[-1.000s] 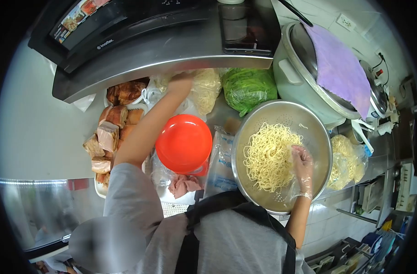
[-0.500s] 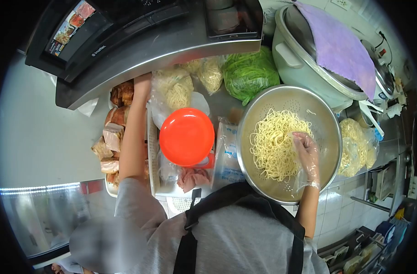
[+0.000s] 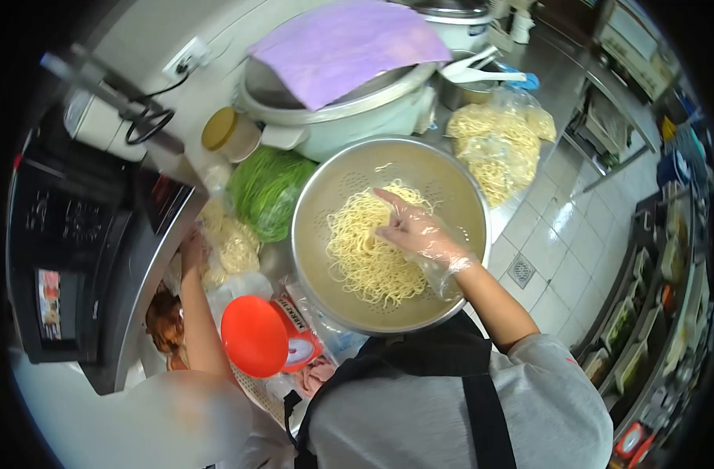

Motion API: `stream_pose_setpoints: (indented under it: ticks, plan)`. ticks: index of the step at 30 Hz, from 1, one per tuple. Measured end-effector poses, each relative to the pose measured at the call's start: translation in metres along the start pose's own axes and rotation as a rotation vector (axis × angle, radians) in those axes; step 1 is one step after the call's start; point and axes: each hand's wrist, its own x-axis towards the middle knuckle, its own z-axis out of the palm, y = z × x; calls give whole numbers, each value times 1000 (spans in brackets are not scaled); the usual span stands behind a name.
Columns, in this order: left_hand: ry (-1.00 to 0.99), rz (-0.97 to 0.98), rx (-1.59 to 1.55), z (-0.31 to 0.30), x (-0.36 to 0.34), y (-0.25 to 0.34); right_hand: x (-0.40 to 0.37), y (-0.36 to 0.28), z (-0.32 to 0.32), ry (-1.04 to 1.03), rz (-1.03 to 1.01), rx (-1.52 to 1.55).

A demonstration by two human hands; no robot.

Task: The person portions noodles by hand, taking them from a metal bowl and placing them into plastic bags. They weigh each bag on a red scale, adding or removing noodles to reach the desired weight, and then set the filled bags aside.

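My right hand (image 3: 419,234), in a clear plastic glove, is over the pale yellow noodles (image 3: 365,266) in a large steel colander (image 3: 322,293). Its index finger is stretched out and the thumb is apart from it; no noodles show in its grasp. My left hand (image 3: 191,248) reaches in beside the black appliance (image 3: 115,258), next to plastic-bagged noodles (image 3: 233,246); its fingers are mostly hidden. A round red plate (image 3: 255,336) sits on a red kitchen scale (image 3: 301,349) between my arms.
Behind the colander stand a bag of green vegetables (image 3: 271,191), a jar with a yellow lid (image 3: 230,134) and a big pale cooker (image 3: 333,129) under a purple cloth (image 3: 341,51). More bagged noodles (image 3: 501,144) lie at right. Roasted meat (image 3: 166,322) is by my left forearm.
My view has turned to the right, so everything appears rotated. My right hand's index finger has gone from bent in the noodles to stretched out. The left hand stays near the appliance.
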Motion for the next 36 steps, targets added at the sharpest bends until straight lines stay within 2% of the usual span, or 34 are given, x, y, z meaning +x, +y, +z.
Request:
stream_pose_setpoints:
  ticks: [1,3,4,5,6,7,10,12,14,16,19,20,22,23,25,27,29,31,33,35,36]
  plan:
    - [80,6,129,7,-32,42,-6,1,-4,26,-48,83]
    - [187,206,354,4,-69,63,-5,18,-13,320,-344,218]
    - [206,408,446,-10,-74,57,-9,20,-27,437,-340,257]
    - [155,407,442,-11,-99,67,-14,22,-41,556,-337,293]
    - [103,406,436,-11,-125,79,-23,20,-67,608,-223,437]
    - [-14,203,338,-4,-176,124,-28,25,-95,657,-109,578]
    - [-318,159,291,17,-256,169,-7,93,-160,997,-211,54]
    - [-363,133,199,48,-295,208,7,136,-182,1066,-216,-437]
    - [-402,160,128,87,-320,239,17,184,-187,760,-93,-556]
    - [-414,239,86,125,-337,265,11,185,-185,350,105,-560]
    - [-469,342,51,181,-371,311,0,218,-178,498,71,-408]
    - [-497,379,41,200,-380,322,-11,227,-177,554,79,-265]
    - [-671,437,-86,234,-389,335,-25,229,-178,656,93,28]
    - [-751,466,-150,252,-394,342,-19,268,-176,701,130,3]
    - [-867,349,-210,303,-404,364,-32,253,-190,658,100,156]
    - [-965,194,-103,359,-405,384,-34,257,-201,623,80,315]
    - [-874,456,48,417,-399,382,-29,277,-208,596,64,479]
    - [-647,640,190,473,-381,379,-32,279,-222,453,100,229]
    - [-480,713,418,523,-339,376,-29,283,-226,397,64,61]
    - [-421,615,816,568,-292,372,-21,305,-214,425,-35,-36]
    - [-347,651,891,583,-273,369,-18,309,-211,437,-84,-84]
